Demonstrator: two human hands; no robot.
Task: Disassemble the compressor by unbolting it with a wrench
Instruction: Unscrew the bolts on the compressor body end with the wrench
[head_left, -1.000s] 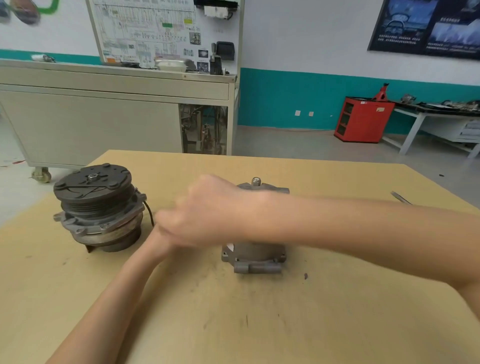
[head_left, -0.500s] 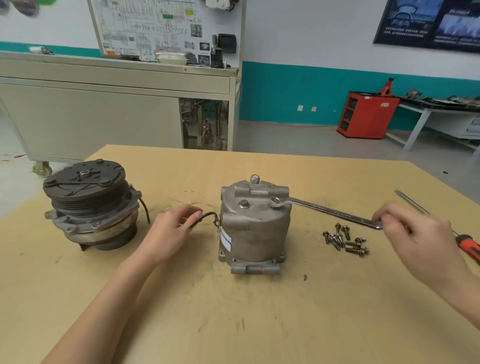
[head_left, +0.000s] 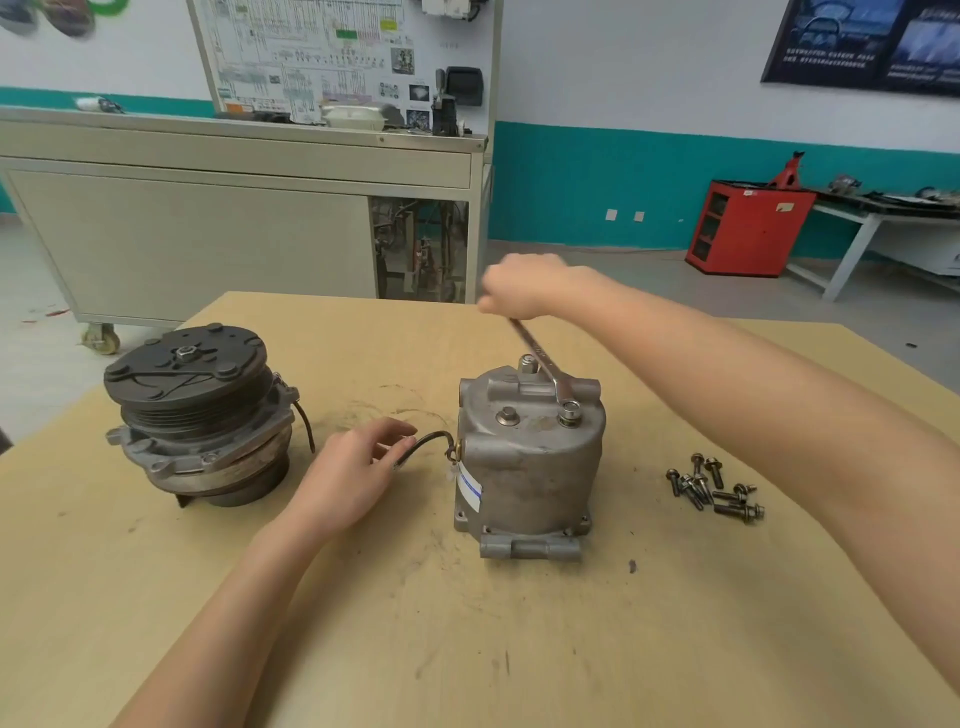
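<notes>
Compressor body (head_left: 530, 457) looks like cast alu, so I judge it heavy and stiff, w/ a smooth rounded wall that gives poor purchase. Best held low at the base flange or by the top lugs, not by the thin black lead (head_left: 434, 440) on its left side (that would likely tear). It stands upright mid-table (head_left: 467, 649): grey, drum-shaped, blue-white label on the left flank, mounting ears at the base. 2 hex bolts show on top. The wrench (head_left: 537, 353) ring sits on the right bolt (head_left: 570, 414); the other bolt (head_left: 506, 415) is bare. Right hand (head_left: 524, 286) grips the wrench's far end, fingers curled tight round it, handle angled up and away. Left hand (head_left: 358, 467) rests on the table just beside the body, fingers loosely curled, tips pinching the lead. Pulley section (head_left: 192, 410) sits well apart to the left; a small heap of loose bolts (head_left: 714, 488) lies to the right.
</notes>
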